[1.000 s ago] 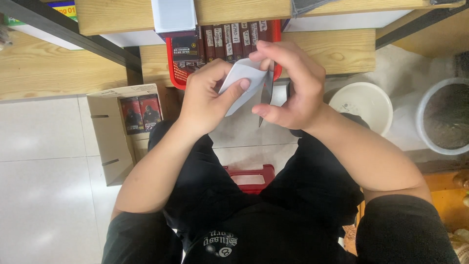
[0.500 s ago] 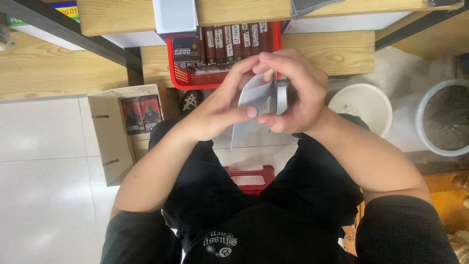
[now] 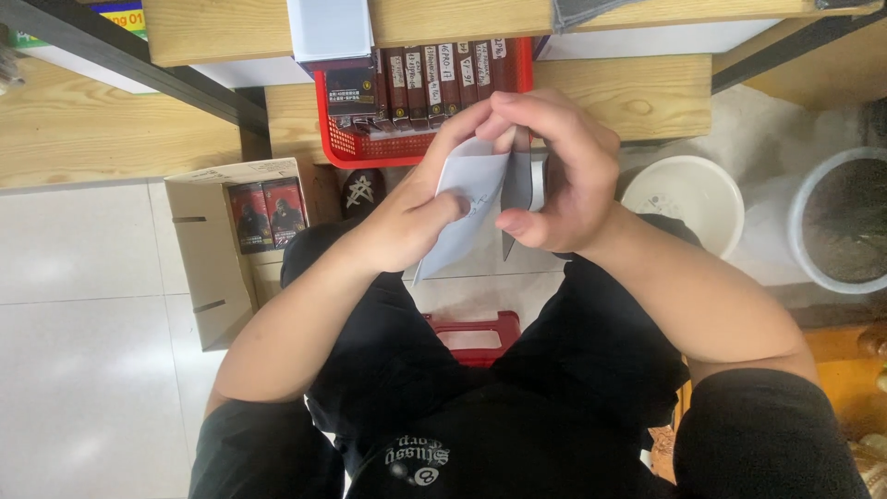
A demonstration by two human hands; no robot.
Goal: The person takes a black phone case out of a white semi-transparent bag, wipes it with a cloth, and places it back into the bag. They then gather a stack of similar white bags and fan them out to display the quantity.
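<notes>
White paper sleeve (image 3: 467,208), flat, tilted upright w/ dark thin card (image 3: 516,185) just beside, above lap.

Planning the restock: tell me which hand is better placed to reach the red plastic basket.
Probably the right hand: it sits nearer the red plastic basket, while the left hand lies lower, pressed against the white paper sleeve.

One head-worn camera looked steeply down, close over the person's lap and raised hands, facing the wooden tabletop (image 3: 637,92) edge and tiled floor (image 3: 83,370).

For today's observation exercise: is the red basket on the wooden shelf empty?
No: the red basket holds a row of dark boxes standing side by side.
</notes>
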